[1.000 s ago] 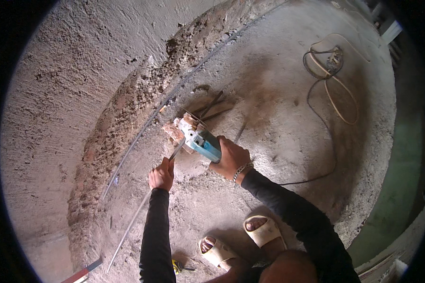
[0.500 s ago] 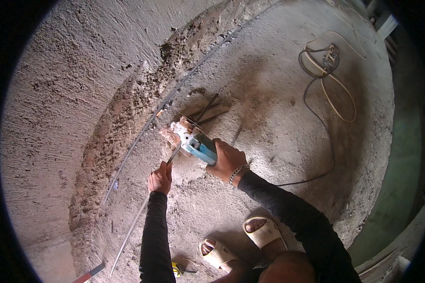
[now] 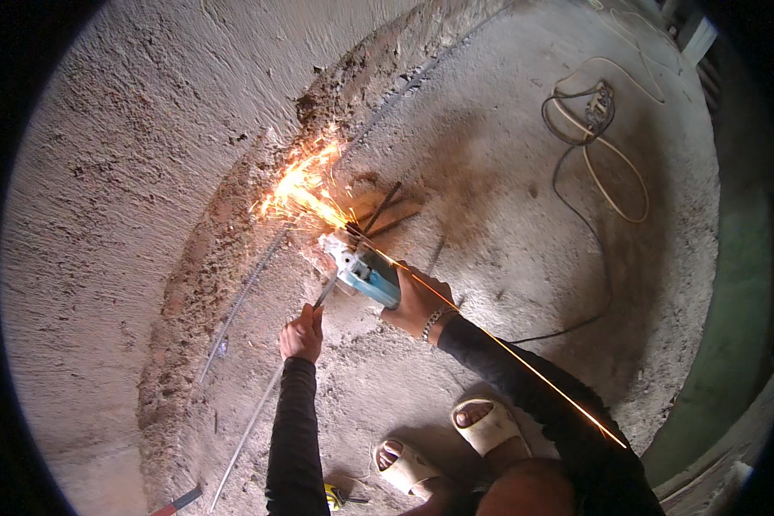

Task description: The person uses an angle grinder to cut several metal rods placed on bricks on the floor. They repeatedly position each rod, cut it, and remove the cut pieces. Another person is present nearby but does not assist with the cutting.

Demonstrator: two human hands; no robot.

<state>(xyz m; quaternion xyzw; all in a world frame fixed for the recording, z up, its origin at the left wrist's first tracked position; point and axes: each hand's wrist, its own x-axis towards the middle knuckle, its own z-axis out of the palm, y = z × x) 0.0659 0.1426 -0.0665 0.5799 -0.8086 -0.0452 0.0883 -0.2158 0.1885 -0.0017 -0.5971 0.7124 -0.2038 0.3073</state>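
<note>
A person is crouching on a rough grey concrete floor [image 3: 525,198] and looking down at both hands, with dark long sleeves coming in from the lower edge. The right hand [image 3: 417,301] is wrapping its grip firmly around the rear body of a teal and silver handheld angle grinder [image 3: 363,267], which is lying just ahead of and to the left of that hand, its head pointing up and left. The left hand [image 3: 302,334] is sitting just below and left of the grinder, its grip closing narrowly around a long thin grey metal rod [image 3: 254,421] that is running diagonally from the lower left, through the fist, up to the grinder's head. A fan of bright orange sparks [image 3: 301,189] is spraying up and left from the grinder's head, and one thin spark streak is flying down and right across the right sleeve. Just beyond the grinder, short dark metal bar pieces [image 3: 387,211] are lying on the floor. A second thin rod [image 3: 241,301] is lying near the crumbling base of a rough plastered wall [image 3: 129,172] on the left. A dark power cable with a pale coiled cord [image 3: 593,163] is lying well apart at the upper right. Two cream-coloured slide sandals [image 3: 456,439] are showing at the bottom, beside a small yellow tape measure [image 3: 333,495].
</note>
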